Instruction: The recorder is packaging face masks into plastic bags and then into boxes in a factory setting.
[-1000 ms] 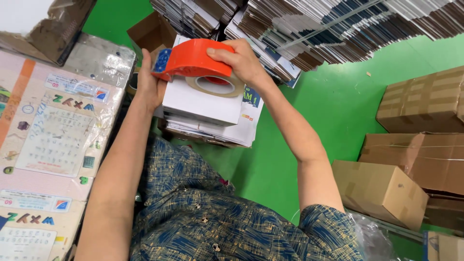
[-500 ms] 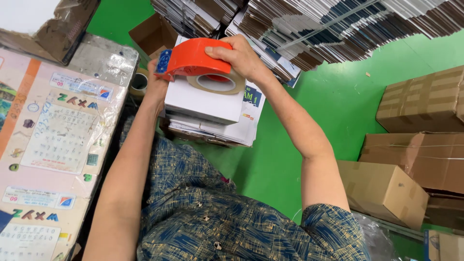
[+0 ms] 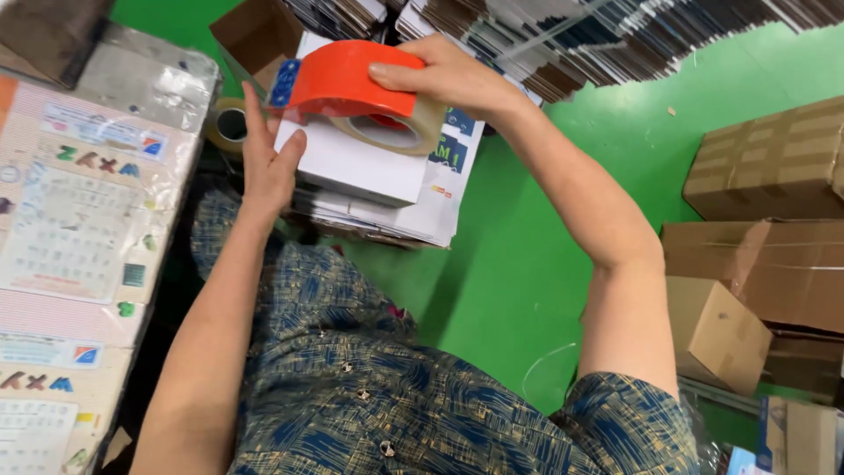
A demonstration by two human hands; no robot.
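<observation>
My right hand (image 3: 453, 77) grips a red tape dispenser (image 3: 338, 79) with a roll of clear tape (image 3: 396, 132) in it, held on top of a stack of white booklets (image 3: 352, 167). The dispenser's blue front end sits at the stack's upper left corner. My left hand (image 3: 268, 163) presses flat against the left side of the stack, fingers straight and pointing up. The stack rests on more printed booklets (image 3: 444, 198) in front of my lap.
A plastic-wrapped bundle of printed sheets (image 3: 79, 220) lies at the left, with a spare tape roll (image 3: 229, 123) beside it. Brown cardboard boxes (image 3: 756, 237) are piled at the right on the green floor (image 3: 527, 264). Rows of stacked booklets (image 3: 615, 40) fill the back.
The dispenser has stayed on top of the stack. My left hand has slid down the stack's left side and flattened against it.
</observation>
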